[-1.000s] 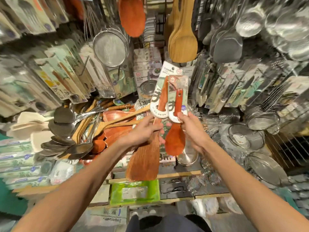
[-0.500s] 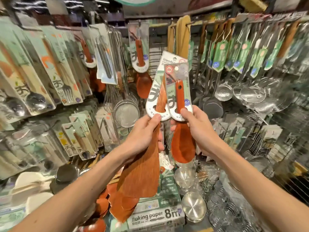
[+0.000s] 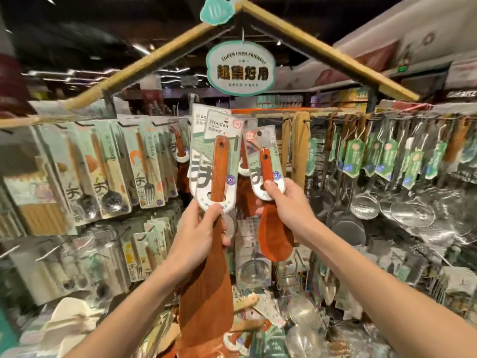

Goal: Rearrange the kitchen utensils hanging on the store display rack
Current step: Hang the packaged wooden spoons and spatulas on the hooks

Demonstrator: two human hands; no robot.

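My left hand (image 3: 200,232) grips a long reddish wooden spatula (image 3: 206,293) by its handle, with the "Wooden" card label (image 3: 219,133) at the top raised to the rack's upper rail. My right hand (image 3: 285,205) pinches the lower end of the card on a shorter reddish rice spoon (image 3: 275,236), held just right of the spatula at the same height. Both utensils hang upright in front of the display rack (image 3: 348,120). A second "Wooden" card sits right behind the spatula's card.
Carded forks and spoons (image 3: 144,164) hang on hooks at left. Steel ladles and skimmers (image 3: 366,202) with green tags hang at right. Pale wooden spatulas (image 3: 299,146) hang behind the rice spoon. A green sign (image 3: 240,68) hangs overhead. Loose utensils fill the bins below.
Both hands have lifted the two utensils from the lower bins up to the top rail of the rack. The view has tilted upward with them, and the utensils now sit slightly farther apart.
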